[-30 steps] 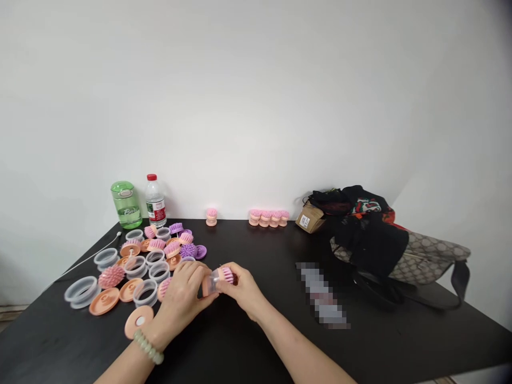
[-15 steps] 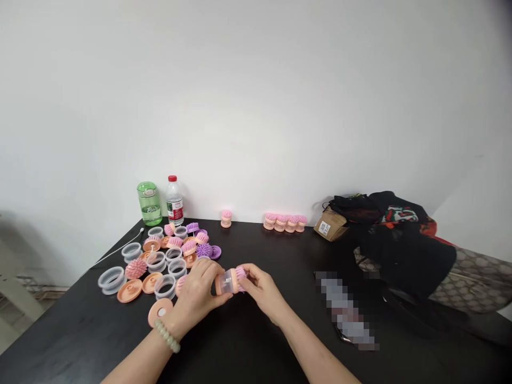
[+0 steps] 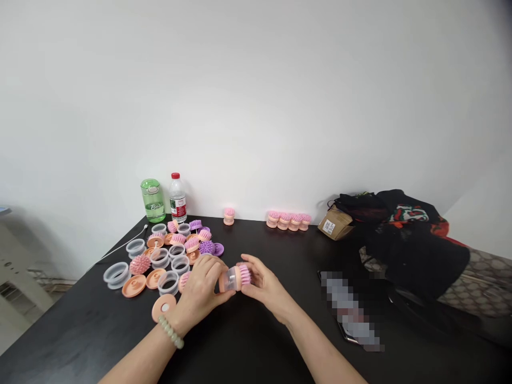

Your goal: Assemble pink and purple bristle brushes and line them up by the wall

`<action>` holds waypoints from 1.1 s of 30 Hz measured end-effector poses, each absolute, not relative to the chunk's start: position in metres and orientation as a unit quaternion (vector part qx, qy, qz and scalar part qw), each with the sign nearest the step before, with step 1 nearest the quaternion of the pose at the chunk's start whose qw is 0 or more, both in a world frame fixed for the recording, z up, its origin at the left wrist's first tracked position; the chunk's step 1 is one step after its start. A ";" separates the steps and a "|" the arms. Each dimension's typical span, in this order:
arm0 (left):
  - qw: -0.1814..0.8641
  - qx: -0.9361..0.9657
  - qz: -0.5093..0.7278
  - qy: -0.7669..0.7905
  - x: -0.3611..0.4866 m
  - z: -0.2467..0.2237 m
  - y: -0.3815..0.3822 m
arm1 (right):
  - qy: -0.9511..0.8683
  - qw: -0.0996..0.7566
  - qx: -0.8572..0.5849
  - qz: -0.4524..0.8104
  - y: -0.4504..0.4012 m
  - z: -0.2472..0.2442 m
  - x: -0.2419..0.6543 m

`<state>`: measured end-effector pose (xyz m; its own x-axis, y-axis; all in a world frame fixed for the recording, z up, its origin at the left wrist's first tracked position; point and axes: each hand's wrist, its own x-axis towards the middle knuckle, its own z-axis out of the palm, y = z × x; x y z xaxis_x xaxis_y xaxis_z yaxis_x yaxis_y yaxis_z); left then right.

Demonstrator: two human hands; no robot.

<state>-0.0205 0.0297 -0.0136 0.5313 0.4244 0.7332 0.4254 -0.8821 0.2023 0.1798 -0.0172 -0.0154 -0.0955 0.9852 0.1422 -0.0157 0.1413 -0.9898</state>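
Between my hands lies a small brush [image 3: 234, 279] with a clear plastic cylinder, a peach end and a pink bristle head. My left hand [image 3: 201, 289] grips the peach and clear end. My right hand [image 3: 264, 282] holds the bristle end, with its fingers curved around the pink head. The brush's middle shows between them. Just left of my left wrist lies a peach disc with a round centre [image 3: 164, 308]. A heap of clear rings, peach discs and pink and purple bristle heads [image 3: 170, 256] spreads beyond my left hand.
Several assembled pink brushes [image 3: 288, 220] stand at the table's back edge, with one more [image 3: 229, 216] to their left. Behind the heap stand a green bottle [image 3: 152, 200] and a water bottle [image 3: 177, 198]. A pixelated flat object [image 3: 350, 309], cardboard parcel [image 3: 335, 224] and dark clothing [image 3: 416, 240] lie right.
The view has swung slightly, shifting the table in the frame. My hands have turned the brush so its bristle head faces more upward, and my right fingers have spread around it.
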 end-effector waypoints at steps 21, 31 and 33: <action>0.007 -0.884 -0.406 -0.231 -0.019 -0.007 0.025 | -0.572 0.468 -0.466 0.486 -0.019 -0.012 0.177; -0.015 -0.886 -0.381 -0.262 -0.021 -0.006 0.023 | -0.587 0.464 -0.486 0.451 -0.018 -0.016 0.177; -0.038 -0.885 -0.373 -0.276 -0.021 -0.005 0.023 | -0.592 0.469 -0.491 0.434 -0.019 -0.012 0.178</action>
<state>-0.0210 0.0228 -0.0051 0.5691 0.5173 0.6391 0.4599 -0.8446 0.2740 0.1784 -0.0193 -0.0118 -0.0780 0.9885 0.1295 0.1745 0.1415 -0.9744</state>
